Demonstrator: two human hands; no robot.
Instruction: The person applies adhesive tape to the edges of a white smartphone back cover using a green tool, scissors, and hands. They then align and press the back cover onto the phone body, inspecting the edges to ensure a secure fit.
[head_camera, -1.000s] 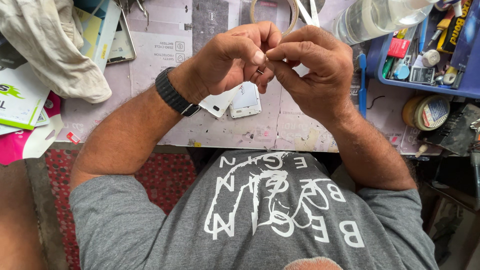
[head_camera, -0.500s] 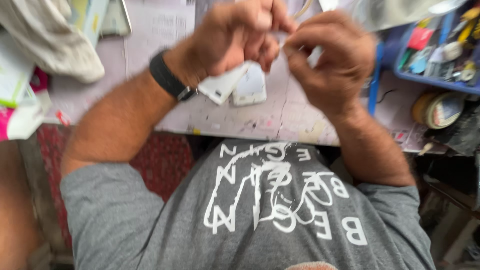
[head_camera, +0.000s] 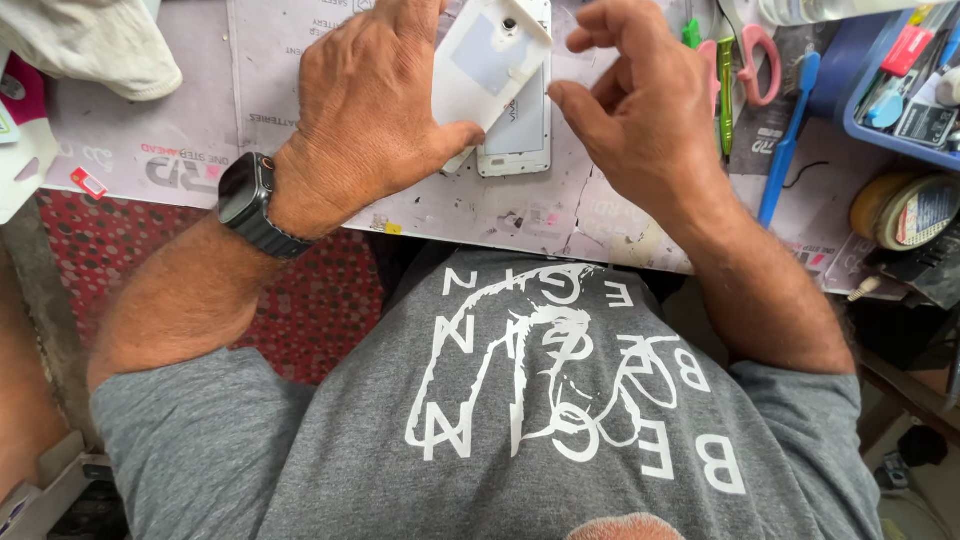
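Two hands are in view: the left hand (head_camera: 375, 105) and the right hand (head_camera: 640, 110). Under and between them lie two white phone parts: one white back cover (head_camera: 485, 70) under the left hand's thumb and one white phone (head_camera: 520, 130) just beneath it. One black watch (head_camera: 250, 205) sits on the left wrist. To the right of the right hand there is one pair of pink scissors (head_camera: 750, 55), one green tool (head_camera: 725, 95), one blue toothbrush (head_camera: 790, 135), one blue tray (head_camera: 900, 90) and one roll of tape (head_camera: 905, 210). Left of the left hand lies one pale cloth (head_camera: 95, 45).
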